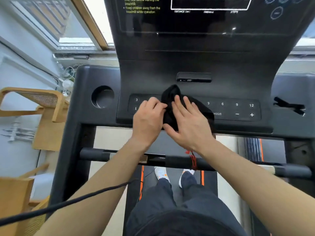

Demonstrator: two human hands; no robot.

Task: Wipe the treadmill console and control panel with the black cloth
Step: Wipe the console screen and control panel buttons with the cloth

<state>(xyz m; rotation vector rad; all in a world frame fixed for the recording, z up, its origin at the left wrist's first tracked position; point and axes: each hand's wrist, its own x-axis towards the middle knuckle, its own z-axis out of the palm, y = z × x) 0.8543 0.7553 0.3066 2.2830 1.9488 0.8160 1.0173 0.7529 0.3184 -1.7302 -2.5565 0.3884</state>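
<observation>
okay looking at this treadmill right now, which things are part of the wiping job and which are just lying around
Part of the job: black cloth, left hand, right hand, control panel, console screen.

Lying about: small black device above the panel, black strap on the right tray, wooden chair.

Pretty bright room, daylight coming through a big window (71,23) with a wooden frame (88,23) up on the left. White wall (22,65) beneath it, plus a tangle of white cables (67,79) near the sill. A light wooden chair with a cane back (42,99) sits left, over pale flooring (109,138).
</observation>
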